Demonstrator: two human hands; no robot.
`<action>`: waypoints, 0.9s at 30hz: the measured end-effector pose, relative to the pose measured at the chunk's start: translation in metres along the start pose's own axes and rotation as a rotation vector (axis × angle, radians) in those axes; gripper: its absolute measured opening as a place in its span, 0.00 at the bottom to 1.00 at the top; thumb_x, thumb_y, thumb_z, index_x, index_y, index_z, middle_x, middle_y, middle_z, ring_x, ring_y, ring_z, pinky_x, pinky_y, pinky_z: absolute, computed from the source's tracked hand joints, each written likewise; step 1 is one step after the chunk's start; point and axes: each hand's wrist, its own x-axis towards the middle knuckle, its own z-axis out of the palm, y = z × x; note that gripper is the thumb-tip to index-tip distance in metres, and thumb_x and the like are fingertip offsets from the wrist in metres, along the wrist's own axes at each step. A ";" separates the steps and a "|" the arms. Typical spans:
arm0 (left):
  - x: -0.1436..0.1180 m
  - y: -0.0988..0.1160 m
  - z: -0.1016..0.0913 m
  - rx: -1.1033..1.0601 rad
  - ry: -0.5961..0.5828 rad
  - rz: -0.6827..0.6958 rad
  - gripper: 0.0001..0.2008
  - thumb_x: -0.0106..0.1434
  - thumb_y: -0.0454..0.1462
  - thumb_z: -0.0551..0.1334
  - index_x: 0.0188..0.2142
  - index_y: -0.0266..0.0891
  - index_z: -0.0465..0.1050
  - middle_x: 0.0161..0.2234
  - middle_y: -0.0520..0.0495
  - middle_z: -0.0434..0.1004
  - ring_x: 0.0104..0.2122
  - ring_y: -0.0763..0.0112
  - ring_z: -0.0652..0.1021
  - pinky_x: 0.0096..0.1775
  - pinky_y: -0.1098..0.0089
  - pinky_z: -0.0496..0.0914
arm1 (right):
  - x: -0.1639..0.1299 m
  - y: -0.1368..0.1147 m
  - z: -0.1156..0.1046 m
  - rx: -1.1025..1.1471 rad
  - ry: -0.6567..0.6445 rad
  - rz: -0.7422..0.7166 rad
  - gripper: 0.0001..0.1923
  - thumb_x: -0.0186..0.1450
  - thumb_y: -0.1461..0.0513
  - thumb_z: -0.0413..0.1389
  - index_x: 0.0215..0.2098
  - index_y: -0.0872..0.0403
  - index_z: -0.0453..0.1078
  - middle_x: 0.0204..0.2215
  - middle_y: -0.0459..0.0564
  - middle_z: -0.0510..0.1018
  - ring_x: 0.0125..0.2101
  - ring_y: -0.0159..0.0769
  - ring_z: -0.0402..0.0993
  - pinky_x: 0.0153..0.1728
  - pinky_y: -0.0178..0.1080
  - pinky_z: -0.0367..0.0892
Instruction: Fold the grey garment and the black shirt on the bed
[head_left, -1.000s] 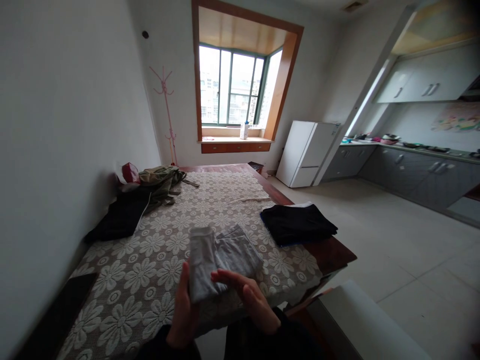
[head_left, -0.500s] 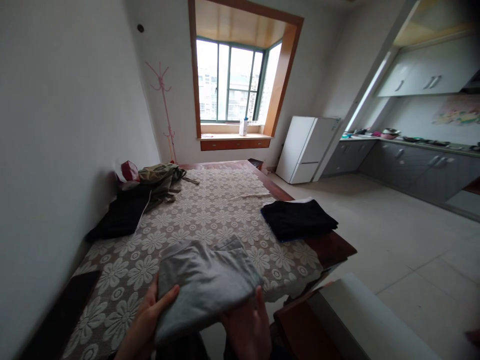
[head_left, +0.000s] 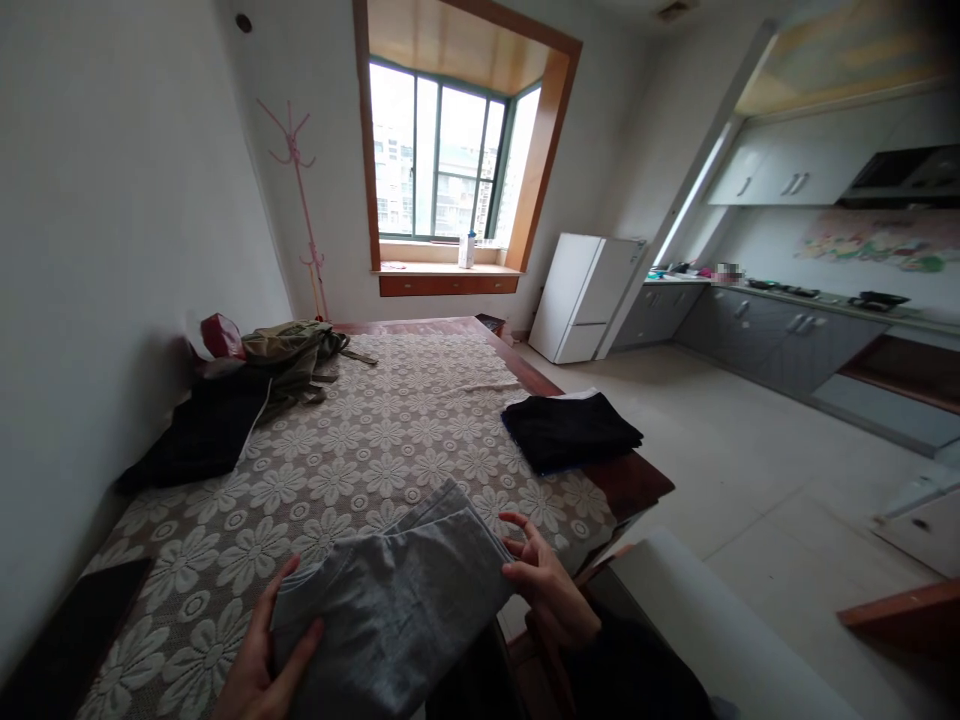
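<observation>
A folded grey garment [head_left: 390,610] lies flat at the near edge of the table, on a lace floral tablecloth [head_left: 375,450]. My left hand [head_left: 259,665] grips its left corner, thumb on top of the cloth. My right hand [head_left: 551,585] is at the garment's right edge, fingers spread and fingertips touching the fold. A folded black garment [head_left: 566,430] rests on the table's right side, apart from my hands.
A heap of dark and olive clothes [head_left: 247,390] lies at the far left by the wall. A white bench or seat [head_left: 720,640] stands to the right of the table. Further off are a white fridge [head_left: 577,298], kitchen counter [head_left: 787,320] and pink coat stand [head_left: 300,200].
The grey garment went from held upright and narrow to laid out wider and flat on the table. My hands moved apart to its left and right edges. The view shifted right.
</observation>
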 end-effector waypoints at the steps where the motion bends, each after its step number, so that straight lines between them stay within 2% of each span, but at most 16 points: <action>1: 0.002 0.008 0.003 0.027 -0.004 0.043 0.44 0.58 0.56 0.67 0.70 0.51 0.57 0.72 0.50 0.58 0.71 0.50 0.57 0.70 0.52 0.53 | 0.003 -0.006 -0.002 -0.017 -0.020 0.020 0.40 0.52 0.62 0.72 0.59 0.45 0.62 0.44 0.48 0.80 0.38 0.39 0.78 0.35 0.37 0.70; 4: 0.000 0.035 0.010 0.081 -0.032 0.159 0.41 0.65 0.53 0.62 0.73 0.51 0.50 0.75 0.53 0.47 0.73 0.56 0.49 0.71 0.55 0.48 | 0.015 -0.016 -0.004 -0.061 -0.144 0.108 0.47 0.54 0.58 0.73 0.65 0.40 0.55 0.47 0.49 0.79 0.41 0.41 0.78 0.37 0.39 0.70; 7: -0.008 0.065 0.012 0.072 -0.098 0.209 0.41 0.65 0.53 0.62 0.73 0.55 0.47 0.76 0.57 0.45 0.73 0.57 0.48 0.71 0.55 0.48 | 0.029 -0.016 0.001 -0.108 -0.247 0.099 0.52 0.52 0.61 0.74 0.67 0.38 0.53 0.47 0.48 0.78 0.44 0.41 0.77 0.41 0.40 0.69; 10: -0.013 0.090 0.010 -0.010 -0.144 0.204 0.40 0.63 0.54 0.65 0.71 0.55 0.54 0.72 0.52 0.58 0.69 0.53 0.62 0.68 0.55 0.59 | 0.033 -0.022 0.007 -0.137 -0.263 -0.006 0.45 0.53 0.65 0.71 0.64 0.39 0.61 0.48 0.47 0.78 0.45 0.40 0.76 0.42 0.39 0.69; 12: -0.011 0.103 0.010 -0.094 -0.153 0.202 0.42 0.60 0.54 0.68 0.70 0.52 0.57 0.65 0.46 0.71 0.62 0.52 0.73 0.61 0.58 0.70 | 0.030 -0.035 0.009 -0.145 -0.212 -0.131 0.37 0.55 0.65 0.69 0.60 0.39 0.66 0.51 0.48 0.77 0.45 0.40 0.76 0.42 0.39 0.69; 14: -0.004 0.112 0.013 -0.186 -0.154 0.190 0.46 0.58 0.54 0.70 0.70 0.50 0.55 0.55 0.45 0.81 0.52 0.53 0.81 0.50 0.62 0.78 | 0.024 -0.055 0.005 -0.154 -0.161 -0.230 0.34 0.57 0.66 0.67 0.59 0.38 0.67 0.54 0.47 0.75 0.45 0.40 0.76 0.43 0.40 0.69; 15: 0.001 0.115 0.017 -0.228 -0.162 0.176 0.47 0.57 0.53 0.71 0.70 0.50 0.53 0.49 0.46 0.83 0.47 0.55 0.83 0.45 0.63 0.79 | 0.021 -0.066 0.001 -0.157 -0.153 -0.246 0.36 0.57 0.66 0.66 0.60 0.37 0.67 0.56 0.47 0.75 0.46 0.41 0.75 0.44 0.41 0.70; 17: 0.014 0.117 0.027 -0.287 -0.204 0.135 0.46 0.57 0.52 0.71 0.69 0.50 0.52 0.41 0.49 0.84 0.37 0.59 0.84 0.37 0.66 0.78 | 0.015 -0.084 -0.011 -0.163 -0.167 -0.190 0.42 0.55 0.67 0.64 0.64 0.35 0.63 0.57 0.47 0.75 0.46 0.41 0.76 0.45 0.43 0.70; 20: 0.031 0.112 0.051 -0.296 -0.376 0.039 0.41 0.54 0.47 0.73 0.63 0.46 0.57 0.39 0.48 0.82 0.33 0.61 0.83 0.32 0.67 0.76 | 0.001 -0.097 -0.037 -0.203 -0.121 -0.046 0.46 0.52 0.68 0.63 0.66 0.36 0.63 0.55 0.46 0.78 0.43 0.39 0.77 0.44 0.42 0.70; 23: 0.039 0.101 0.077 -0.276 -0.573 -0.046 0.35 0.50 0.40 0.73 0.54 0.46 0.59 0.43 0.46 0.80 0.31 0.63 0.82 0.27 0.69 0.73 | -0.023 -0.091 -0.070 -0.305 0.055 -0.012 0.36 0.52 0.66 0.64 0.59 0.43 0.74 0.52 0.47 0.80 0.45 0.42 0.77 0.44 0.41 0.71; 25: 0.039 0.094 0.093 -0.288 -0.666 -0.038 0.32 0.51 0.38 0.72 0.52 0.47 0.58 0.45 0.47 0.79 0.30 0.67 0.81 0.28 0.71 0.71 | -0.043 -0.080 -0.091 -0.318 0.173 -0.013 0.31 0.54 0.62 0.65 0.57 0.44 0.76 0.53 0.48 0.80 0.47 0.45 0.77 0.46 0.43 0.72; 27: 0.038 0.090 0.106 -0.306 -0.739 0.006 0.30 0.55 0.36 0.69 0.53 0.48 0.58 0.46 0.47 0.78 0.29 0.71 0.80 0.29 0.73 0.70 | -0.061 -0.065 -0.109 -0.284 0.268 -0.031 0.31 0.54 0.59 0.67 0.57 0.42 0.76 0.56 0.49 0.78 0.52 0.49 0.75 0.49 0.45 0.72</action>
